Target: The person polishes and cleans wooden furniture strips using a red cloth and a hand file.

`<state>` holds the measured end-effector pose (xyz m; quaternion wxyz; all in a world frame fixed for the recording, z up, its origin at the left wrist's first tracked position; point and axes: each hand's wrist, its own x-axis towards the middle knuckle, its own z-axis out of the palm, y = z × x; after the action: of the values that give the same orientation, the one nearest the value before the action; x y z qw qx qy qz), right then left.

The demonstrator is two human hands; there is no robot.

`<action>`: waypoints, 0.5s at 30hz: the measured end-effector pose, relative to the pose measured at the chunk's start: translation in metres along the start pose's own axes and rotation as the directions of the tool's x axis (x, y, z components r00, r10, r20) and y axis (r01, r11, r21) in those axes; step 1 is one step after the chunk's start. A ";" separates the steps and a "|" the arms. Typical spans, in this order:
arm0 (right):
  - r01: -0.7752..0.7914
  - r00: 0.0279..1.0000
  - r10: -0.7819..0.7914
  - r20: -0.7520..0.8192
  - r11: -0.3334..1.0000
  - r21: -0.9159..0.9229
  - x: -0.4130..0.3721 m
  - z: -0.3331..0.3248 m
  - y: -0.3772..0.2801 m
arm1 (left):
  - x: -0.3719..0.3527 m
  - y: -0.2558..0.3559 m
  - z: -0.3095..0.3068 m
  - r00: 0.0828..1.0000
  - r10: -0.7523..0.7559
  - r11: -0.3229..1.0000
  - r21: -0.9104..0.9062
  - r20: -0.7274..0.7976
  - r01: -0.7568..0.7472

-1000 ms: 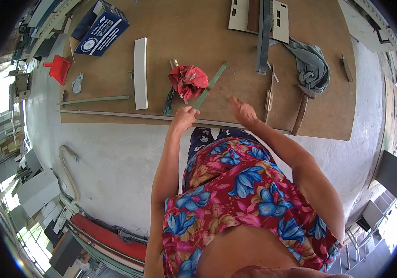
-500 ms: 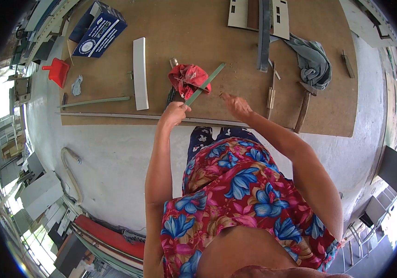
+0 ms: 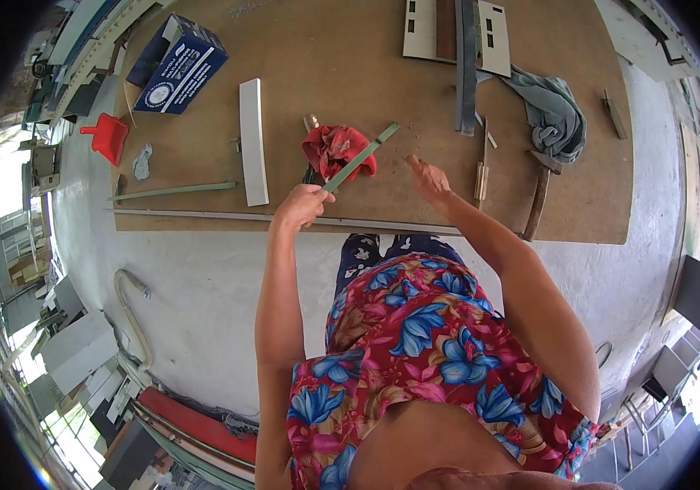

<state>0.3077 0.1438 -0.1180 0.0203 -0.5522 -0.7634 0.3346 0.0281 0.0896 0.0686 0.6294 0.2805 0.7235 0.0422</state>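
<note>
Left hand: near the front edge of the desk (image 3: 325, 73); the hand (image 3: 302, 204) has its fingers folded firmly around one end of the green strip (image 3: 362, 157).
Green strip: slants from the left grip away from the body and towards the right, its far end free; whether it touches what lies beneath cannot be made out.
Red cloth: a crumpled heap, the red cloth (image 3: 336, 145) lies under the middle of the strip as seen from above.
Right hand: to the right of the strip and apart from it, the hand (image 3: 431, 181) is above the desk with fingers partly extended; whether anything small sits between thumb and fingers cannot be made out.
Front edge: a long grey bar (image 3: 391, 226) runs along it, passing near the left hand.
Left of the cloth: a white strip (image 3: 253, 143), a second green strip (image 3: 195, 189) and, farther back, a blue box (image 3: 178, 77).
Right of the right hand: a wooden-handled tool (image 3: 481, 181), then a hammer (image 3: 539, 196), its head just beside a bunched grey cloth (image 3: 558, 122).
Far right rear: a dark grey bar (image 3: 466, 73) lies across a slotted cream panel (image 3: 494, 33).
</note>
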 end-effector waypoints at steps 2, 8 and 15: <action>0.018 1.000 -0.017 0.024 0.999 -0.028 0.000 0.006 0.005 | -0.002 0.001 0.001 1.000 -0.013 1.000 0.002 0.001 0.013; -0.231 0.973 0.231 0.025 0.973 -0.008 0.013 -0.004 0.001 | -0.001 0.001 0.001 0.999 0.036 0.999 -0.010 -0.020 -0.037; -0.146 0.989 0.147 0.004 0.977 0.155 0.001 0.001 -0.015 | -0.009 -0.004 0.017 0.902 0.311 0.856 0.501 -0.299 -0.129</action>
<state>0.2943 0.1414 -0.1110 0.0413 -0.6050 -0.6921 0.3915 0.0434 0.0774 0.0712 0.3856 0.4935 0.7795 -0.0093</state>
